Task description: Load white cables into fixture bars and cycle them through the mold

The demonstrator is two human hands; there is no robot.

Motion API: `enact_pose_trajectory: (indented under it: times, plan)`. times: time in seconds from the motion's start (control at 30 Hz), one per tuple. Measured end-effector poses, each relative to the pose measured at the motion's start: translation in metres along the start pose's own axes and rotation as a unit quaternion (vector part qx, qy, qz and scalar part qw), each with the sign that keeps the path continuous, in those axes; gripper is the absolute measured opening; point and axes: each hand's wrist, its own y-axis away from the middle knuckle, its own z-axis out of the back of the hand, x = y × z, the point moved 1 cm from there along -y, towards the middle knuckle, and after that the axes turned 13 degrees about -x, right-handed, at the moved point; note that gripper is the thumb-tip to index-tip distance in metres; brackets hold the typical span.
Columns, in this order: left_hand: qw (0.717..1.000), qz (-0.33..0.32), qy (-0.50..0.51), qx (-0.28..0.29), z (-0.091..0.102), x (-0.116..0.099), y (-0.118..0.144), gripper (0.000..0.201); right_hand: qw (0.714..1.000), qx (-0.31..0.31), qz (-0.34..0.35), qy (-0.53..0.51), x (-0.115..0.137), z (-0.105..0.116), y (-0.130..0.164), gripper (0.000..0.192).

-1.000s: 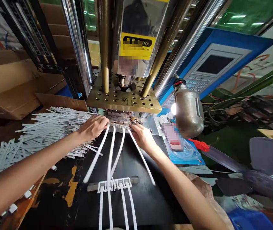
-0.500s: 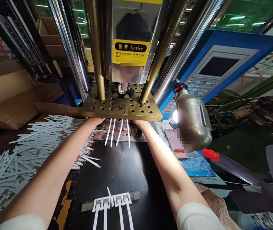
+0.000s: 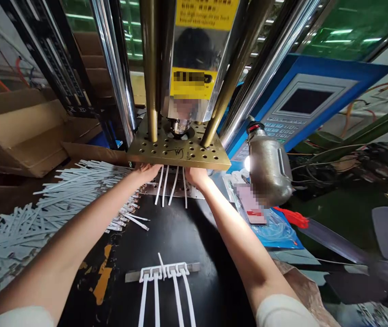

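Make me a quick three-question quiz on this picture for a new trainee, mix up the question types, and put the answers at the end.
1. True or false: the left hand and the right hand are both at the near edge of the brass plate.
2. How many white strips show between the two hands, coming out below that edge?
3. Multiple choice: seen from the person's side, where is the blue control panel?
A) Left of the brass plate
B) Right of the brass plate
C) Directly in front of the brass plate

Key: 1. True. 2. Four. 3. B.
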Motion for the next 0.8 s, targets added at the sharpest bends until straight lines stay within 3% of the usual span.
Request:
enact_pose_trajectory:
  times: [0.23,0.3,0.37,0.47,0.57,0.63,0.7,0.8]
  plan:
    - [1.0,-0.029,0.003,-0.006,0.009,-0.03,-0.013,0.048,0.999,0.039,-0.004,0.025,0.034,0.018,-0.021,0.042]
    - [1.0,-0.025,-0.001,-0.007,0.016,-0.038,-0.008,0.051,0.999,0.043,-0.002,0.029,0.041,0.031,-0.013,0.041]
    - [1.0,-0.026,-0.002,-0.011,0.027,-0.046,0.015,0.056,0.999,0.043,0.007,0.031,0.045,0.05,0.015,0.04]
    - [0.999,-0.048,0.013,-0.014,0.047,-0.052,0.095,0.055,0.999,0.037,0.032,0.009,0.04,0.084,0.101,0.036]
    - [0.99,-0.134,0.017,-0.039,0.067,-0.047,0.215,0.049,0.995,0.004,0.067,-0.072,0.032,0.127,0.215,0.027]
    - [0.982,-0.171,-0.014,-0.08,0.082,-0.042,0.29,0.055,0.996,0.008,0.053,-0.066,0.033,0.159,0.279,0.038]
    - [0.986,-0.139,-0.029,-0.086,0.093,-0.037,0.343,0.065,0.994,0.035,0.081,-0.058,0.038,0.185,0.318,0.054]
    - [0.991,-0.051,-0.047,-0.111,0.094,-0.035,0.375,0.067,0.991,0.059,0.121,-0.013,0.049,0.202,0.336,0.072]
